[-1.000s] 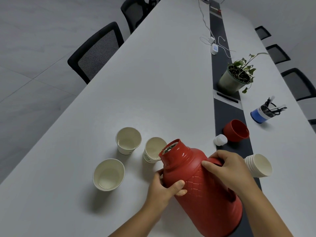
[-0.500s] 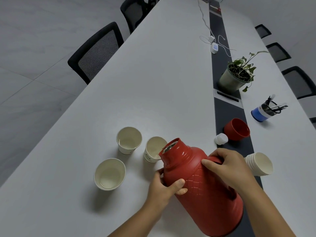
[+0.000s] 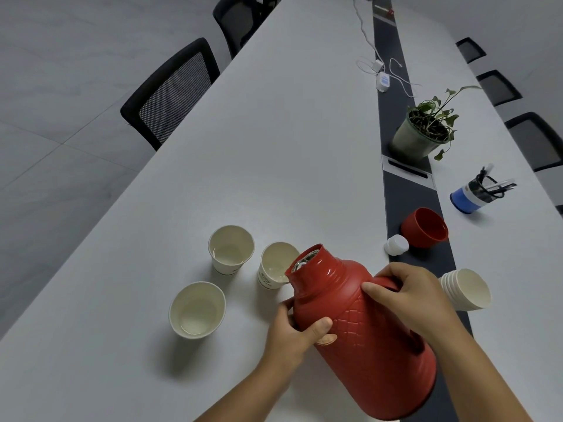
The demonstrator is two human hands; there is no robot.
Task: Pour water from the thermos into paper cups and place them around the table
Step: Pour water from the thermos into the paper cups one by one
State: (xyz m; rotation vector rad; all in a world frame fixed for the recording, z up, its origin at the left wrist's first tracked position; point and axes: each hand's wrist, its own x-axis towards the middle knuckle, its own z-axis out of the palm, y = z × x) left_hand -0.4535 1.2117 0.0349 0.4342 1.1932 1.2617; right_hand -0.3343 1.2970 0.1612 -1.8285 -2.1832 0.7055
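Observation:
A red thermos (image 3: 365,339) is tilted to the left, its open mouth over the rim of a paper cup (image 3: 275,264). My right hand (image 3: 411,295) grips its handle and my left hand (image 3: 294,328) holds its body from below. Two more paper cups stand on the white table (image 3: 274,132): one at the back (image 3: 231,248) and one nearer at the left (image 3: 197,309), both with a little water. A stack of empty cups (image 3: 464,289) lies on its side to the right.
The thermos's red cap (image 3: 425,227) and white stopper (image 3: 395,245) rest on the dark centre strip. Further back are a potted plant (image 3: 422,132), a blue pen holder (image 3: 475,194) and a charger with cables (image 3: 382,80). Black chairs (image 3: 170,92) line both table sides.
The thermos mouth has tipped slightly lower over the cup. Both hands keep the same grip.

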